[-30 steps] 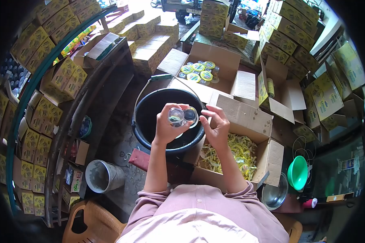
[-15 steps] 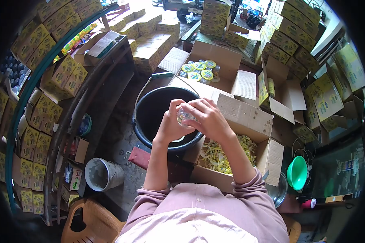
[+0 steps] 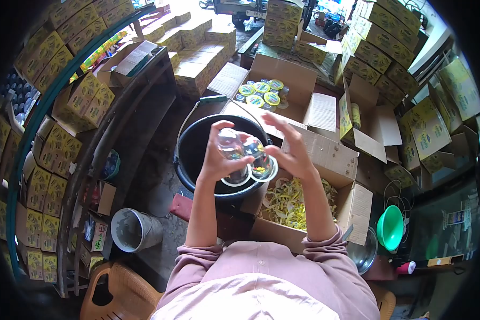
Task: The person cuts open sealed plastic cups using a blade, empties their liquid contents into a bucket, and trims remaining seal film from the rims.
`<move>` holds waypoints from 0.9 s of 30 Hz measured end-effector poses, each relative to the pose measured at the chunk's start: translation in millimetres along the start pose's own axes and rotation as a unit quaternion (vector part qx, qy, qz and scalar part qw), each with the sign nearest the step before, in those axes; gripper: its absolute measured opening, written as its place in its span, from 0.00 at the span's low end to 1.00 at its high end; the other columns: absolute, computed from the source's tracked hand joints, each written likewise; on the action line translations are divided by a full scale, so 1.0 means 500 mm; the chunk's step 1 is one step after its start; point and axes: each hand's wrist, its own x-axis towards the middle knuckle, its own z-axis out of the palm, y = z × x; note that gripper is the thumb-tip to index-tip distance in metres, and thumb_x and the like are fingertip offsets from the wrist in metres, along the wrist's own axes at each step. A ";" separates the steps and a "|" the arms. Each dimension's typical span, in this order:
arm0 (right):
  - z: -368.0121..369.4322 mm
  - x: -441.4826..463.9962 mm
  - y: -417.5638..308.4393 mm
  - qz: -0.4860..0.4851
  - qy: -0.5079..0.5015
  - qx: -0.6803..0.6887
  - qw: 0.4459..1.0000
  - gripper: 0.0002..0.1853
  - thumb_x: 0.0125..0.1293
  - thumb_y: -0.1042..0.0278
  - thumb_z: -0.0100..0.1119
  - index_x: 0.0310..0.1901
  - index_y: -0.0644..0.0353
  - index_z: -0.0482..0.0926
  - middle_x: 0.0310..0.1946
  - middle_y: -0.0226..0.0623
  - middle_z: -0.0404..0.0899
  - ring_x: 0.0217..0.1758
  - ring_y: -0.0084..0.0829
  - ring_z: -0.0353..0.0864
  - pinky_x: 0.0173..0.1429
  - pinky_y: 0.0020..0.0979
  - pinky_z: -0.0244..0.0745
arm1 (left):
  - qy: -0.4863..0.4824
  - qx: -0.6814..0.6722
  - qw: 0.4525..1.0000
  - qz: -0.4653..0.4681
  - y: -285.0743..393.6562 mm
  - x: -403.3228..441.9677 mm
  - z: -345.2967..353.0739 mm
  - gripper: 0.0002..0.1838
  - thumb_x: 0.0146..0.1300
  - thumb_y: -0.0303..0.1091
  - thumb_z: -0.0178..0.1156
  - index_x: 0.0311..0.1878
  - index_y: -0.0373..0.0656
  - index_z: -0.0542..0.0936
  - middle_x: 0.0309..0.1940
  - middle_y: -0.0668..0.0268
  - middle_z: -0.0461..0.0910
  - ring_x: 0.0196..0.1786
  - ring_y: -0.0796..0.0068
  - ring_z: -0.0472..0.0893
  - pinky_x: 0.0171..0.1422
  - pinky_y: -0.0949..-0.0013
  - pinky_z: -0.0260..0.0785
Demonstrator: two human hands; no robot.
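My left hand (image 3: pixel 217 157) is wrapped round a clear plastic cup (image 3: pixel 231 140), its thumb crossing the front. A second clear cup with coloured print (image 3: pixel 260 160) sits against the first one's right side. Both cups tilt with their pale rims toward me, above the black bucket (image 3: pixel 189 173). My right hand (image 3: pixel 293 152) is beside the printed cup, fingers spread, the thumb close to the cup's edge; whether it touches cannot be made out. The bucket's inside is dark and partly hidden by the hands.
Yellow strips (image 3: pixel 288 205) fill an open carton (image 3: pixel 352 200) at right. Beyond it, another carton (image 3: pixel 296 74) contains several cups with yellow lids (image 3: pixel 261 93). A grey bucket (image 3: pixel 136 232) stands at left, a green bowl (image 3: pixel 391 228) at right. Stacked yellow cartons (image 3: pixel 197 69) line the back.
The hands have moved apart from their clasp over one clear item. Two cups now show side by side, and my right hand's fingers have spread.
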 end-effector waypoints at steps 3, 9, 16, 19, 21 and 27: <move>0.026 -0.084 0.116 0.132 0.088 0.214 0.964 0.44 0.53 0.44 0.63 0.66 0.58 0.57 0.60 0.49 0.64 0.60 0.39 0.67 0.60 0.41 0.64 | 0.027 -0.189 0.982 0.011 0.002 0.010 -0.020 0.39 0.42 0.21 0.71 0.57 0.42 0.59 0.44 0.55 0.77 0.48 0.66 0.79 0.51 0.67 0.73; 0.092 -0.127 0.062 0.223 0.131 0.452 0.854 0.42 0.56 0.63 0.60 0.68 0.56 0.47 0.54 0.41 0.64 0.55 0.33 0.70 0.54 0.35 0.73 | 0.101 -0.300 0.949 -0.016 -0.050 0.009 -0.015 0.36 0.49 0.23 0.65 0.61 0.43 0.58 0.51 0.54 0.73 0.55 0.62 0.75 0.54 0.63 0.71; 0.090 -0.148 0.052 0.089 0.274 0.204 0.935 0.36 0.46 0.76 0.63 0.59 0.59 0.60 0.43 0.35 0.67 0.40 0.22 0.72 0.41 0.23 0.71 | 0.332 -0.503 0.794 -0.085 -0.096 0.018 -0.062 0.08 0.54 0.34 0.61 0.36 0.46 0.75 0.31 0.70 0.79 0.36 0.73 0.79 0.45 0.65 0.73; 0.105 -0.154 0.035 0.052 0.235 0.049 0.969 0.35 0.41 0.72 0.67 0.55 0.60 0.66 0.42 0.36 0.68 0.39 0.23 0.73 0.41 0.24 0.72 | 0.383 -0.483 0.783 -0.083 -0.091 0.012 -0.039 0.08 0.54 0.34 0.62 0.37 0.48 0.75 0.33 0.72 0.77 0.40 0.79 0.78 0.47 0.66 0.71; 0.108 -0.133 0.015 0.029 0.189 -0.066 0.979 0.36 0.38 0.67 0.71 0.54 0.60 0.70 0.42 0.39 0.70 0.38 0.27 0.74 0.39 0.26 0.73 | 0.354 -0.466 0.807 -0.075 -0.094 0.009 -0.019 0.08 0.54 0.33 0.62 0.37 0.48 0.74 0.36 0.71 0.76 0.42 0.78 0.77 0.46 0.67 0.72; 0.124 -0.115 0.019 -0.028 0.168 -0.087 0.982 0.46 0.54 0.36 0.58 0.65 0.61 0.58 0.58 0.51 0.63 0.62 0.43 0.64 0.61 0.40 0.62 | 0.326 -0.446 0.826 -0.116 -0.071 -0.001 0.055 0.08 0.55 0.28 0.58 0.38 0.47 0.72 0.36 0.71 0.75 0.39 0.78 0.77 0.45 0.68 0.72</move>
